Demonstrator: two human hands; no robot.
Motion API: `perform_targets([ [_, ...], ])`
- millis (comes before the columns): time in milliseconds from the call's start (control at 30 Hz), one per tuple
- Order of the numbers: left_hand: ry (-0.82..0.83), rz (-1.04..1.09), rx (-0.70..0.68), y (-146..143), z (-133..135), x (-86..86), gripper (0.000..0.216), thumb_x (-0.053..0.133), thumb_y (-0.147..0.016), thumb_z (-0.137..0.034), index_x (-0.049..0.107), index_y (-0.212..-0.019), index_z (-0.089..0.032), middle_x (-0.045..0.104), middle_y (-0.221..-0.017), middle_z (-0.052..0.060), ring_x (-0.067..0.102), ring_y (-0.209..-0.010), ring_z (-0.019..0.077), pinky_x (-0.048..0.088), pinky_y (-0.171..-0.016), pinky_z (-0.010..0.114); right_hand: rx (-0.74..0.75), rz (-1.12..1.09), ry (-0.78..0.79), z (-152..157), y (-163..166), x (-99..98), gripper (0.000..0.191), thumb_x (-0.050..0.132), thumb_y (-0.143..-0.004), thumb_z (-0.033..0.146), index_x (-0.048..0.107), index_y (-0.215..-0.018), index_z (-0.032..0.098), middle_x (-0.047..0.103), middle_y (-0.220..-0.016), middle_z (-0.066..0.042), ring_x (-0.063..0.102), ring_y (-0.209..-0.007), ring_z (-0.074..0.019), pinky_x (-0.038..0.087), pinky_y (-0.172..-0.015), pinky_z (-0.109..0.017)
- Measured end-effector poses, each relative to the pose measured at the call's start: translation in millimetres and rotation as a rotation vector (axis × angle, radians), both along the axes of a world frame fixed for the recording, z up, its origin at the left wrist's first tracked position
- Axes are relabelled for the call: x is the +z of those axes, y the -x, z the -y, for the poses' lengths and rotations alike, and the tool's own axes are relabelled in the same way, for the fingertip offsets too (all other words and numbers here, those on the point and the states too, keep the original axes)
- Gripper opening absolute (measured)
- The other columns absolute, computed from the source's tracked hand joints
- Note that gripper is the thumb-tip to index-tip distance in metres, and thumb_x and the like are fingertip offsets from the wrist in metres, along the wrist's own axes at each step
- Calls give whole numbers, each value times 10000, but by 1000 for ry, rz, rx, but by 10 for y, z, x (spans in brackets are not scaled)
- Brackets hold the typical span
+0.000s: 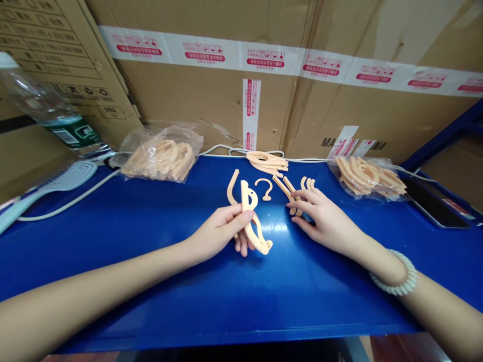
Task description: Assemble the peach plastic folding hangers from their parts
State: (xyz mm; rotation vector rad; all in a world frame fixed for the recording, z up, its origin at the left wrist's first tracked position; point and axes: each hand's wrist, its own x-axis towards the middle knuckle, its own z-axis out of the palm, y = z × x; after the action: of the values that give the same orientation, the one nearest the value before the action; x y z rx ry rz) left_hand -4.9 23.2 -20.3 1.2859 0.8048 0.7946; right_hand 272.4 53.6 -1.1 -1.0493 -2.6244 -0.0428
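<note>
Left hand [222,226] pinches a curved plastic piece [250,234] by its middle, tilted above the blue table [151,306], likely keeping both ends free. Right hand [324,213], apart, touches strips [282,187] lying within easy reach; can't tell if gripped.

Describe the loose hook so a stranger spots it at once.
On the blue tabletop, look between the left hand and the right hand. Slightly beyond, in front of stacked hanger pieces, lies the peach hook. It lies alone, its question-mark curve fully visible, unlike the clustered curved pieces beside the right hand.
</note>
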Motion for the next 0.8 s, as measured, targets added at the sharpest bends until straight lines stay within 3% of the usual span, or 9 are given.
perform_targets([
  [300, -48, -16, -7, 7, 4, 2, 501, 610, -938, -627, 599, -901, -127, 710, -639, 68, 663, -516, 148, 494, -500, 217, 54, 8, 44, -24, -104, 81, 244, 554, -957, 114, 732, -1117, 162, 680, -1158, -151, 664, -1053, -275, 579, -910, -458],
  [433, -48, -3, 2, -5, 15, 34, 521, 628, -929, -613, 632, -1038, -103, 721, -741, 65, 656, -550, 131, 516, -531, 218, 48, -13, 62, -16, -88, 89, 195, 596, -956, 149, 732, -1094, 166, 685, -1107, -132, 673, -1019, -266, 584, -881, -423],
  [567, -57, -5, 12, -12, 12, 27, 531, 638, -924, -601, 635, -1093, -97, 706, -764, 54, 648, -565, 125, 525, -547, 220, 35, -1, 79, -10, -69, 76, 157, 607, -965, 168, 708, -1087, 160, 668, -1093, -130, 663, -991, -263, 582, -862, -421],
  [800, -59, 1, -6, -9, 3, 25, 508, 627, -938, -591, 633, -1088, -105, 704, -783, 60, 642, -577, 127, 527, -560, 231, 30, 59, 38, 18, -56, 75, 135, 583, -996, 201, 683, -1087, 189, 656, -1219, -145, 627, -1126, -302, 539, -940, -497],
])
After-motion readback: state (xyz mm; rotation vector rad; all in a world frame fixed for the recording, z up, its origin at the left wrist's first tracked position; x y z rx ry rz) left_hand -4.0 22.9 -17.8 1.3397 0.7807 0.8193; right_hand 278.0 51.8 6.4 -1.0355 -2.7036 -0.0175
